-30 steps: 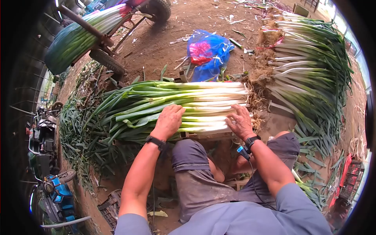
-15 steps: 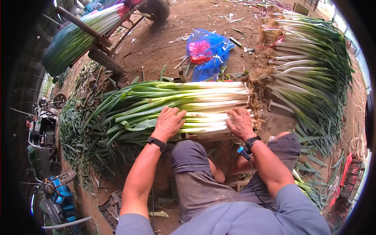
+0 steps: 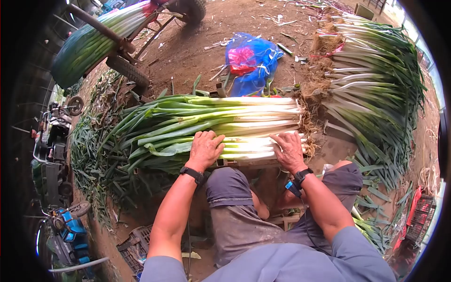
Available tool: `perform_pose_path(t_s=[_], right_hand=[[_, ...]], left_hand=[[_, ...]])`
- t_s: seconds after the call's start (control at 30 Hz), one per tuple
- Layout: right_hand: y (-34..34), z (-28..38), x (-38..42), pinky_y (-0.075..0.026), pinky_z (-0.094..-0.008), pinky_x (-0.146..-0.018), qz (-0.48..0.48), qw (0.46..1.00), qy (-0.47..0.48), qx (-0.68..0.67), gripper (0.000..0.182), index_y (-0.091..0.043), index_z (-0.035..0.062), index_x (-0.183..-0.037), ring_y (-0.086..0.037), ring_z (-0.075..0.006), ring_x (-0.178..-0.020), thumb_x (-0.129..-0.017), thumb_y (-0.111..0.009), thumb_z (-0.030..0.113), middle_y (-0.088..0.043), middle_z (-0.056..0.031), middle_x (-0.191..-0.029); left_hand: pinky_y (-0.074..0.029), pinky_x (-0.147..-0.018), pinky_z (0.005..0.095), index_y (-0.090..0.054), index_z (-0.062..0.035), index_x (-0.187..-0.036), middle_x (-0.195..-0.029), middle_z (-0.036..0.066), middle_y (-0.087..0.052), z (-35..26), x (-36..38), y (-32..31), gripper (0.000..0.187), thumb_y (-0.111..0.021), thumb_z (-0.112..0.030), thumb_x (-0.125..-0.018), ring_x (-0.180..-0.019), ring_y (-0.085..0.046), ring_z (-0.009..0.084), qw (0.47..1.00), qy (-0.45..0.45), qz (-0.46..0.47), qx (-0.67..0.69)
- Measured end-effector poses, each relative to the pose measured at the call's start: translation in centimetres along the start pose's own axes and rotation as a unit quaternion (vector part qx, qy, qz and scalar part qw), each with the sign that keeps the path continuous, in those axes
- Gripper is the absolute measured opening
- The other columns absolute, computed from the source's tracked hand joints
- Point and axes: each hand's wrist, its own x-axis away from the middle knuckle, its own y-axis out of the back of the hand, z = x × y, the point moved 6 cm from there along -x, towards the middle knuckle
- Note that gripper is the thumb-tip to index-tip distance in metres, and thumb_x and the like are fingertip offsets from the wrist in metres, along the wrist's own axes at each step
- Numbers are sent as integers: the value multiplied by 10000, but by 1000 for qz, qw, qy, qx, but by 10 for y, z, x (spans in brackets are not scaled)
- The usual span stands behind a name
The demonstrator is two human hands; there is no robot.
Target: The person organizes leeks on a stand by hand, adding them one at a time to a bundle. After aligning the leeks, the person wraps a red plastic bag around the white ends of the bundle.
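A wide bundle of long green onions [image 3: 253, 115] lies crosswise before my knees, leaves to the left and roots to the right. My left hand [image 3: 206, 149] rests on the near stalks where green turns to white, its fingers over them. Near the root end, my right hand [image 3: 287, 149] lies on the white stalks with its fingers bent over the near edge of the bundle. How firmly either hand grips the stalks is hard to tell.
A large pile of onions [image 3: 376, 84] lies at the right. Beyond the bundle are blue netting [image 3: 256, 56] and a wheeled cart [image 3: 127, 70] carrying wrapped onions. Cut leaves [image 3: 94, 155] cover the left ground. A blue vehicle [image 3: 70, 230] and a dark crate [image 3: 420, 218] stand farther out.
The view has shifted slightly. Both hands stay on the bundle in nearly the same places, with my right hand's fingers slightly rearranged on the white stalks.
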Motion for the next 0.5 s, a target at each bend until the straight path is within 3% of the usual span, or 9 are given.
perform_pose_path(t_s=[0.2,0.27,0.3,0.33,0.43,0.5], right_hand=[[4,-1,-13,-407,-459,-1026,28,999,24,14,234,-753,196,-1135,-578,-289,-1114,-909,-692,212,-659,-78,-1113],[0,-3,-17,-418,-456,-1031,66,997,-38,-15,213,-775,185,-1074,-593,-277,-1154,-892,-695,259,-676,-93,-1101],[-2,-2,-19,-417,-453,-1048,55,998,-37,-20,183,-780,151,-1019,-598,-286,-1140,-868,-717,234,-668,-99,-1108],[-4,-1,-22,-417,-453,-1048,55,998,-37,-21,183,-780,151,-1019,-598,-286,-1140,-868,-717,234,-668,-99,-1108],[-6,10,-28,-396,-471,-1095,1,1000,1,-16,267,-746,140,-1117,-579,-301,-1198,-854,-729,186,-654,-108,-1187],[-3,16,-39,-373,-472,-1137,-66,997,31,-1,399,-679,134,-1240,-546,-315,-1270,-846,-734,145,-628,-118,-1278]], left_hand=[[-413,-950,403,-779,-162,-1097,-999,50,-658,5,-8,-9,299,-658,-362,-911,-1019,-603,242,999,27,30,-6],[-424,-960,413,-775,-149,-1104,-1036,50,-671,4,-5,-9,298,-669,-344,-906,-1048,-607,245,1000,8,11,19],[-425,-1017,431,-768,-124,-1097,-1180,82,-667,3,-3,-10,288,-685,-313,-897,-1164,-591,264,999,-2,-2,36],[-425,-1017,431,-768,-124,-1097,-1180,82,-667,4,-3,-12,288,-685,-313,-897,-1164,-591,264,999,-1,-2,35],[-395,-1106,444,-754,-92,-1075,-1412,130,-575,2,-2,-8,274,-690,-281,-888,-1337,-508,305,999,-23,-35,35],[-404,-1095,446,-752,-89,-1084,-1404,140,-578,-2,-5,-2,287,-694,-283,-881,-1316,-523,317,999,-34,-35,7]])
